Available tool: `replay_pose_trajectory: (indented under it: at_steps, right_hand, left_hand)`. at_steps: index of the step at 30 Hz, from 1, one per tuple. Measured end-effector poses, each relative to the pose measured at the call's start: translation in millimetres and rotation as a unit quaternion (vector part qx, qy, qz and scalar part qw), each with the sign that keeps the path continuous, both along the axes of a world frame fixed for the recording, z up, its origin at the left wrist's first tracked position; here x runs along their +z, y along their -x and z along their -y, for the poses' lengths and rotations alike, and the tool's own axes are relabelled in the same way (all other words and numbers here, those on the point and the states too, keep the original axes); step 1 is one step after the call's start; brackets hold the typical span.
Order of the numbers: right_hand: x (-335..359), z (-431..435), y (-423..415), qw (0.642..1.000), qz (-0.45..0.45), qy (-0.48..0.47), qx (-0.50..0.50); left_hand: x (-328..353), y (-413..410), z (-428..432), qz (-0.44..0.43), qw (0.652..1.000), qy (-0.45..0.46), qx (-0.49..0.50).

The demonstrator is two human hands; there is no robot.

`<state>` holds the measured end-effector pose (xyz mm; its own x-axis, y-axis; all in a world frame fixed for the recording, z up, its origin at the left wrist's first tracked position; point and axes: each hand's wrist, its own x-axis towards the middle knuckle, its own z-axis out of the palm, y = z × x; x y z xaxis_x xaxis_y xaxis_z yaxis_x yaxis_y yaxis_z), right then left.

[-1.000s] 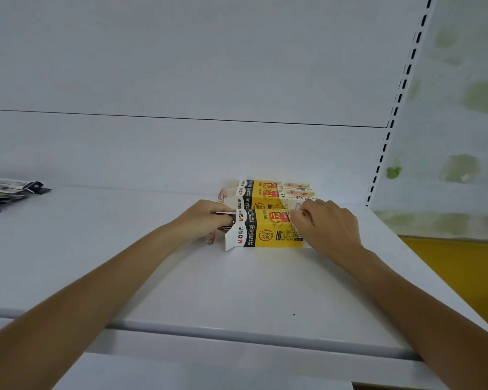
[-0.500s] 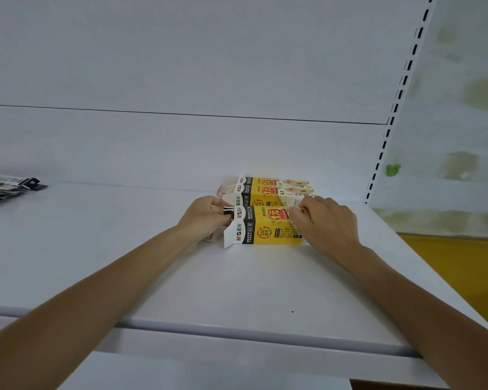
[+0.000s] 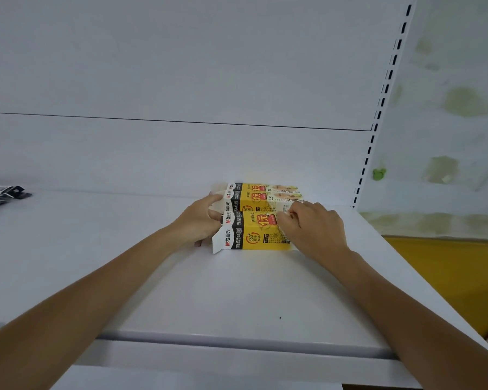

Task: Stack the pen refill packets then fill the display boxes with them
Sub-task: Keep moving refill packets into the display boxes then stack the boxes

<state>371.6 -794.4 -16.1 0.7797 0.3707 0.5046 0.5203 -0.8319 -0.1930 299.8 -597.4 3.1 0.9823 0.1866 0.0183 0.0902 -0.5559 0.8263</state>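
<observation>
Left hand (image 3: 200, 223) grips front box (image 3: 254, 235) at flap end, right hand (image 3: 313, 229) pinches its top edge; filling step apparently underway. Next: fetch packets (image 3: 0, 194), well left of box.

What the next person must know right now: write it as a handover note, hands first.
Left hand grips the left-end flap of the nearest display box; right hand pinches its right end. That box lies on the white shelf, in front of more yellow display boxes. A pile of refill packets lies at the shelf's far left edge. Done: boxes lined up; their contents cannot be seen. Left: stack those packets and load them.
</observation>
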Motion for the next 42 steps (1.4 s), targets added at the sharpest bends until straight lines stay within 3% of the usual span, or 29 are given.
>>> replay_pose_trajectory:
  at_steps: [6,11,15,18,22,27,31,34,38,42]
  right_hand:
    - [4,-1,11,0.999,0.020,0.022,0.021]
    - [4,-3,11,1.000,0.015,0.011,0.010]
    - [0,-2,2,0.999,0.006,-0.054,-0.001]
    - [-1,0,3,0.998,0.008,-0.063,0.008]
    - [-1,0,4,0.998,0.010,-0.057,0.006]
    - [1,0,6,1.000,0.005,-0.024,0.004]
    - [10,-1,10,0.999,-0.023,0.022,-0.016]
    - [20,-7,15,0.997,0.011,0.079,-0.020]
    - [36,-48,41,0.986,0.051,-0.045,0.152]
    - [45,-128,106,0.944,0.034,-0.043,0.326]
  left_hand:
    - [2,17,-29,0.005,0.998,0.034,-0.048]
    - [-7,24,-32,0.099,0.992,-0.067,0.040]
    - [-15,28,-16,0.045,0.999,0.030,0.007]
    - [-23,29,-13,0.032,0.998,0.053,-0.023]
    - [-32,29,-14,0.050,0.990,-0.106,-0.080]
    - [-28,32,-12,0.059,0.976,-0.182,-0.102]
    - [-26,47,-10,0.086,0.970,-0.226,-0.034]
    - [-29,67,-13,0.118,0.947,-0.292,0.058]
    - [-30,116,-30,0.106,0.923,-0.307,0.207]
    - [-29,202,-63,0.092,0.891,-0.293,0.335]
